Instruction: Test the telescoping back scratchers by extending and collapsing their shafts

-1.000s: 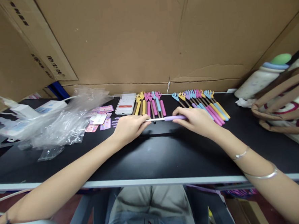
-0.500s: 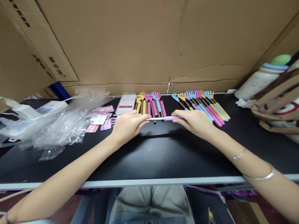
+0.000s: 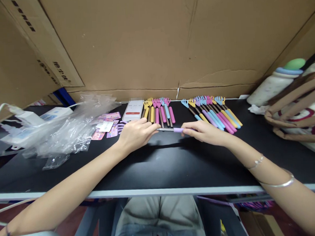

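Stretched level between my hands is a purple back scratcher (image 3: 166, 130) with a bare metal rod and a purple handle. My left hand (image 3: 134, 137) is closed around its claw end, and purple prongs poke out to the left of the knuckles. My right hand (image 3: 207, 132) is closed on the purple handle, with most of it hidden by the fingers. Behind my left hand lies a row of yellow, pink and blue back scratchers (image 3: 156, 114). A second row of back scratchers (image 3: 213, 114), in several colours, fans out behind my right hand.
Left of my hands are a phone (image 3: 132, 110), pink printed cards (image 3: 104, 126), clear plastic bags (image 3: 65, 134) and a white power strip (image 3: 30, 125). A bottle (image 3: 273, 86) and a canvas bag (image 3: 301, 112) stand at the right. Cardboard (image 3: 142, 44) walls the back.
Both hands have come slightly lower and closer to me with the back scratcher still held between them. Less of the purple handle shows beside my right hand. The rows on the table are unchanged.
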The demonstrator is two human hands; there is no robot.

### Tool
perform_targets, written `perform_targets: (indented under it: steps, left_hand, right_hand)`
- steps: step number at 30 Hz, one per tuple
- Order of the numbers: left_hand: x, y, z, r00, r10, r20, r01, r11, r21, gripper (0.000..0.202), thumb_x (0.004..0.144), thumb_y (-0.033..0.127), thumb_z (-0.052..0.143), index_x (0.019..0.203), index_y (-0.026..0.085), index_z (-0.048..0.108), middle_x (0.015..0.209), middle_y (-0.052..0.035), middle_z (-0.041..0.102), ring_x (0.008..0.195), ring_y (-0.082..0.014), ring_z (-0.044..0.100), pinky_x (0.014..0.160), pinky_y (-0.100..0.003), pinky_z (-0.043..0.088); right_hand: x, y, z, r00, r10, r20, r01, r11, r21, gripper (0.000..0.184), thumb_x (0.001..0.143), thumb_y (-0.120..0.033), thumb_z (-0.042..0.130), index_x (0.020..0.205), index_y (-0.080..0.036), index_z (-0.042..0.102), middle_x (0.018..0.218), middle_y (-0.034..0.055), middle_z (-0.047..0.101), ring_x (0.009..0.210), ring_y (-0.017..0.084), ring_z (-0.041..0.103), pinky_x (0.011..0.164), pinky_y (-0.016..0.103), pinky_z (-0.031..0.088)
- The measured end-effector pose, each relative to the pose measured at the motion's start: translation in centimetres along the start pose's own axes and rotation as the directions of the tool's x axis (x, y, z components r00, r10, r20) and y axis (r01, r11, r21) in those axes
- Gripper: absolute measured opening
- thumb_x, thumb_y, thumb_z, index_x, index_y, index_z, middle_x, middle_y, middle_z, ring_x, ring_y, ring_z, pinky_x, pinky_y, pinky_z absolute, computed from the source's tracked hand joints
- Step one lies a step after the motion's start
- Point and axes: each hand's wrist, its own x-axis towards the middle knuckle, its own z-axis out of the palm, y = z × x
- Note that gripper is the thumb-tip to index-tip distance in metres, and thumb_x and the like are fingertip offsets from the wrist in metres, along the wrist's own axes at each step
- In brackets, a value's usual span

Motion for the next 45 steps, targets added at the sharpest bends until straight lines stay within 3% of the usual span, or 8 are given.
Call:
perform_targets:
  steps: [3,7,13,20,28,33,40,45]
  left_hand:
    - [0.0,0.2,0.2,0.992,-0.095,0.087,0.101,0.992,-0.071,0.031,0.097,0.036,0.038,0.093,0.024,0.066,0.073,0.0005,0.068,0.067,-0.0129,0.06,0.053,-0.025,0.033]
    - [0.0,0.2,0.3,0.963,-0.193,0.187,0.214,0.972,-0.1,0.03,0.097,0.04,0.038,0.096,0.025,0.064,0.079,0.0011,0.071,0.065,-0.0131,0.062,0.05,-0.025,0.029]
    - [0.2,-0.1,0.0,0.934,-0.219,0.283,0.255,0.962,-0.1,0.029,0.096,0.043,0.04,0.1,0.028,0.064,0.081,0.0016,0.071,0.066,-0.0138,0.063,0.049,-0.025,0.027]
    - [-0.1,-0.6,0.3,0.973,-0.147,0.177,0.171,0.977,-0.13,0.029,0.096,0.039,0.04,0.099,0.026,0.066,0.082,0.0009,0.071,0.072,-0.0142,0.062,0.055,-0.025,0.033]
    - [-0.2,-0.3,0.2,0.993,-0.098,0.065,0.104,0.99,-0.096,0.032,0.097,0.039,0.039,0.096,0.026,0.068,0.075,-0.0001,0.07,0.068,-0.0146,0.058,0.057,-0.028,0.032]
    - [-0.1,0.4,0.0,0.994,-0.085,0.07,0.091,0.992,-0.088,0.03,0.097,0.037,0.041,0.094,0.027,0.069,0.069,-0.0001,0.067,0.065,-0.0138,0.057,0.055,-0.03,0.029]
    - [0.3,1.1,-0.2,0.999,-0.047,0.028,0.049,0.997,-0.064,0.026,0.096,0.031,0.044,0.092,0.027,0.069,0.065,0.0014,0.066,0.062,-0.0127,0.056,0.054,-0.03,0.026]
    - [0.5,1.3,-0.1,0.987,-0.111,0.112,0.124,0.985,-0.119,0.03,0.097,0.037,0.041,0.092,0.025,0.068,0.073,-0.0004,0.07,0.067,-0.0138,0.059,0.057,-0.028,0.03]
  right_hand:
    - [-0.1,-0.2,0.1,0.989,0.024,-0.149,-0.054,0.978,-0.203,0.039,0.095,-0.047,0.035,0.092,-0.021,0.064,0.077,0.0016,0.066,0.069,0.015,0.058,0.062,0.026,0.035]
    - [-0.2,-0.5,0.3,0.95,-0.055,-0.308,-0.068,0.924,-0.375,0.032,0.094,-0.044,0.039,0.095,-0.022,0.063,0.087,0.0034,0.069,0.074,0.016,0.061,0.061,0.026,0.035]
    - [0.0,-0.2,0.8,0.94,-0.125,-0.317,-0.041,0.882,-0.47,0.035,0.095,-0.045,0.037,0.096,-0.022,0.063,0.084,0.0036,0.069,0.073,0.016,0.061,0.059,0.025,0.035]
    - [0.1,0.1,1.4,0.963,-0.039,-0.265,-0.062,0.93,-0.362,0.035,0.095,-0.045,0.035,0.097,-0.022,0.062,0.078,0.0018,0.069,0.061,0.014,0.058,0.054,0.024,0.031]
    - [0.0,-0.5,0.9,0.987,0.002,-0.162,-0.017,0.995,-0.096,0.037,0.094,-0.046,0.036,0.09,-0.019,0.062,0.067,0.0007,0.059,0.059,0.013,0.051,0.058,0.024,0.032]
    - [0.0,-1.0,0.6,0.999,-0.01,-0.051,0.014,0.997,0.081,0.041,0.093,-0.047,0.036,0.082,-0.016,0.061,0.069,0.0012,0.057,0.061,0.012,0.049,0.061,0.024,0.034]
    - [0.1,-1.3,0.6,0.996,0.03,0.081,-0.05,0.963,0.265,0.045,0.091,-0.051,0.038,0.08,-0.014,0.062,0.065,-0.0005,0.05,0.059,0.011,0.043,0.058,0.025,0.034]
    - [0.1,-1.6,0.6,0.997,0.069,-0.02,-0.065,0.985,0.161,0.042,0.09,-0.049,0.04,0.082,-0.016,0.064,0.066,0.0001,0.054,0.06,0.012,0.046,0.058,0.024,0.034]
